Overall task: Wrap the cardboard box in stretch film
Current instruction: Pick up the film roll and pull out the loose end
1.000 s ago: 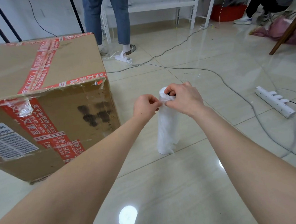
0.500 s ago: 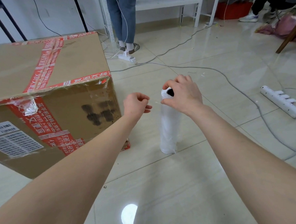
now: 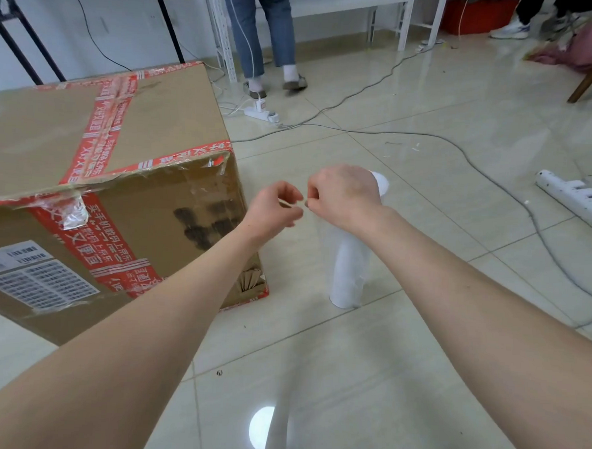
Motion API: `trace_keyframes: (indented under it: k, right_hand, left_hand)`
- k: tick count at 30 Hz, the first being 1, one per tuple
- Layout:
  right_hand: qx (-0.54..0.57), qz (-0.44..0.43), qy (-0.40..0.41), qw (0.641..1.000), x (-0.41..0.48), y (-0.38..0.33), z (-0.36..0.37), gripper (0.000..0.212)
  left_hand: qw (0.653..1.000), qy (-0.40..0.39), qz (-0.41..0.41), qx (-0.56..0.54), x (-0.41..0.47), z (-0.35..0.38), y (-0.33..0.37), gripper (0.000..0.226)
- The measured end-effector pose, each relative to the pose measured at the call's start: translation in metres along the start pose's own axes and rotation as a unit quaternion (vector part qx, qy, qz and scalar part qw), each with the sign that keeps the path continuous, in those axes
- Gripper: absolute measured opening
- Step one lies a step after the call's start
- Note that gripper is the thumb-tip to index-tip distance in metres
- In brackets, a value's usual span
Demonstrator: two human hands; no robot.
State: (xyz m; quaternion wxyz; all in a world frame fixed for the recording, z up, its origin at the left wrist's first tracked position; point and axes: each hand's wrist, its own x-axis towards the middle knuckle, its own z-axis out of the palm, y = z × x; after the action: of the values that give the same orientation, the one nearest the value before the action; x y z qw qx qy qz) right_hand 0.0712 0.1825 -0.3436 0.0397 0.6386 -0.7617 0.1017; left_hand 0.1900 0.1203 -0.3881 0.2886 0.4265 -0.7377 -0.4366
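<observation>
A large cardboard box (image 3: 145,202) with red printed tape and a barcode label sits on the tiled floor at the left. To its right a white roll of stretch film (image 3: 349,261) stands upright on the floor. My right hand (image 3: 344,196) is in front of the roll's top, fingers curled and pinching the thin loose edge of the film. My left hand (image 3: 275,206) is just left of it, fingertips pinching the same film edge. The clear film between the hands is barely visible.
A person in jeans (image 3: 267,34) stands behind the box beside a white power strip (image 3: 259,112). Grey cables (image 3: 463,154) cross the floor to another power strip (image 3: 576,208) at the right. A white rack and a wooden leg stand at the back.
My right hand has come off the roll's top and moved left in front of it. My left hand has closed in, and both now pinch the film edge together.
</observation>
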Motion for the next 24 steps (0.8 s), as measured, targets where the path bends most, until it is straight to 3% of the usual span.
trace_keyframes:
  k: [3, 6, 9, 13, 15, 17, 20, 24]
  right_hand:
    - [0.15, 0.079, -0.039, 0.985, 0.003, -0.006, -0.001, 0.014]
    - [0.264, 0.132, -0.071, 0.953, 0.008, -0.011, 0.001, 0.02]
    - [0.344, 0.144, -0.11, 0.921, 0.013, -0.019, 0.005, 0.022]
    - [0.392, 0.111, -0.095, 0.908, 0.017, -0.025, 0.01, 0.011]
    - [0.364, 0.085, -0.048, 0.926, 0.02, -0.026, 0.01, 0.013]
    - [0.252, 0.042, -0.028, 0.966, 0.021, -0.029, 0.012, 0.024]
    - [0.05, -0.05, -0.104, 0.992, 0.018, -0.039, 0.021, 0.043]
    - [-0.006, -0.071, -0.088, 0.994, 0.02, -0.06, 0.042, 0.026]
  left_hand:
    - [0.99, -0.136, -0.035, 0.017, -0.007, -0.01, 0.001, 0.023]
    - [0.983, -0.172, -0.05, 0.027, -0.01, -0.01, 0.005, 0.044]
    - [0.992, -0.1, -0.056, 0.047, -0.01, -0.002, 0.006, 0.046]
    - [0.997, 0.008, -0.057, 0.045, -0.007, -0.007, -0.002, 0.015]
    - [0.995, 0.059, -0.068, 0.042, -0.005, -0.016, -0.007, 0.011]
    - [0.992, 0.089, -0.063, 0.068, -0.008, -0.024, -0.012, 0.007]
    - [0.988, 0.098, -0.052, 0.107, -0.018, -0.035, -0.022, 0.007]
    - [0.981, 0.104, -0.049, 0.159, -0.033, -0.051, -0.034, 0.012]
